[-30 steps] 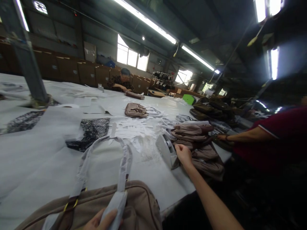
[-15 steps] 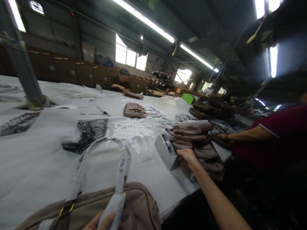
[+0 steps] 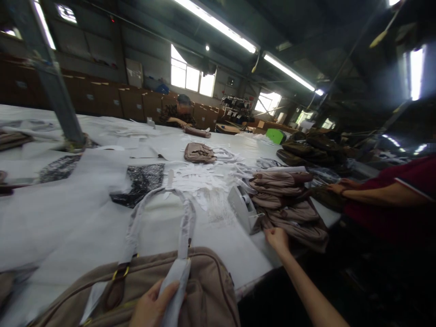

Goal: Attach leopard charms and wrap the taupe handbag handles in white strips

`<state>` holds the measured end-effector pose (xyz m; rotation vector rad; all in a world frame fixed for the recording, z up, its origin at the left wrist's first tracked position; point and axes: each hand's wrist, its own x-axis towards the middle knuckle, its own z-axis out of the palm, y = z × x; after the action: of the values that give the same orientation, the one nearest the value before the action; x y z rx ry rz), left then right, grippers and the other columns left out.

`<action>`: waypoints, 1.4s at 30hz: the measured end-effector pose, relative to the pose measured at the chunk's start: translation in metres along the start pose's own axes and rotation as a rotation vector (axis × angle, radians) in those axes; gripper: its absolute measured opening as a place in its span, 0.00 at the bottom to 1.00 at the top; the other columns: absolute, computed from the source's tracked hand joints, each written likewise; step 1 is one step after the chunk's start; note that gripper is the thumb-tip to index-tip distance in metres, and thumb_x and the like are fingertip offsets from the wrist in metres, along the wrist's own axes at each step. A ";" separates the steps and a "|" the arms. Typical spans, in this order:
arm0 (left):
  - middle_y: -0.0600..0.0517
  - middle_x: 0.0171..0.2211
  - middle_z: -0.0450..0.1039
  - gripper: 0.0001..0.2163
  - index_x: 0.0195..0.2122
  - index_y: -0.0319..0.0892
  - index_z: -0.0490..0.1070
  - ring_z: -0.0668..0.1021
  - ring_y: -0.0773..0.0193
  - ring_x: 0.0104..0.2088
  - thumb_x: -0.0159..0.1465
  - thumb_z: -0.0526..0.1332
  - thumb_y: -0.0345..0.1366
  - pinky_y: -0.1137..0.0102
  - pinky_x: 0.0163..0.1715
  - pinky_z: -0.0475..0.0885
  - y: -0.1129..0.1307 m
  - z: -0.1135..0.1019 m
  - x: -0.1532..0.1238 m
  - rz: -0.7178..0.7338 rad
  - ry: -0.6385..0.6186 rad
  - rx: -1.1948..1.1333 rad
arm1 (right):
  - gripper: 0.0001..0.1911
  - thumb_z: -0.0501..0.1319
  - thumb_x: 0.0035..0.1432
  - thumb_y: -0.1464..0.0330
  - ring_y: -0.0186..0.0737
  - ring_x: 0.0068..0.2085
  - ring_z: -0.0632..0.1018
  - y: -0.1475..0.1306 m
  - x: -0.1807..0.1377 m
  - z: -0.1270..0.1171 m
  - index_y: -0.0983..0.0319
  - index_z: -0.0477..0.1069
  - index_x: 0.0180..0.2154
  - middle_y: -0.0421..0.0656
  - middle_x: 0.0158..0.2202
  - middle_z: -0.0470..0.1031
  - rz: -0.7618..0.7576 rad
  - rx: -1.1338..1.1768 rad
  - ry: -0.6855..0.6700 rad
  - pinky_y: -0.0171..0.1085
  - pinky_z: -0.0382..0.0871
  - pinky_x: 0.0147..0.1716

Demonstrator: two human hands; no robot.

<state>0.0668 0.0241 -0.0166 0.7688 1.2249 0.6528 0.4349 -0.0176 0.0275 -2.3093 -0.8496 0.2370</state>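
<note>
A tan handbag (image 3: 204, 290) lies at the near edge of the white-covered table (image 3: 61, 218). Its two long handles (image 3: 186, 218) are wrapped in white paper and stretch away from me. My left hand (image 3: 153, 309) is closed on the white wrapped strip at the bag's top, thumb over it. My right hand (image 3: 276, 238) reaches out to the right. It sits just below the grey tape dispenser (image 3: 243, 206), beside a stack of mauve bags (image 3: 289, 204). Its fingers are curled in a pinch; what they hold is too small to see.
A person in a red sleeve (image 3: 391, 195) works at the right with a hand on the bags. Another person (image 3: 182, 111) sits at the far side. A pink bag (image 3: 199, 153), paper scraps, a black patch (image 3: 143, 181), dark bags (image 3: 306, 147) and a metal post (image 3: 57, 91) are on the table.
My right hand has drawn back from the dispenser's top, down towards the table's near edge. My left hand has closed further over the wrapped strip. The view has shifted slightly.
</note>
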 end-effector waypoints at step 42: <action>0.47 0.32 0.79 0.16 0.38 0.35 0.74 0.77 0.52 0.35 0.56 0.58 0.43 0.69 0.33 0.70 -0.001 0.013 -0.016 0.344 0.036 0.134 | 0.21 0.59 0.47 0.55 0.34 0.19 0.71 -0.139 -0.150 0.110 0.65 0.71 0.14 0.41 0.13 0.69 -0.321 -0.055 -0.576 0.30 0.56 0.18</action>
<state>0.0761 0.0086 -0.0058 1.0982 1.1876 0.8733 0.2067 0.0243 0.0242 -2.1325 -1.5060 0.7638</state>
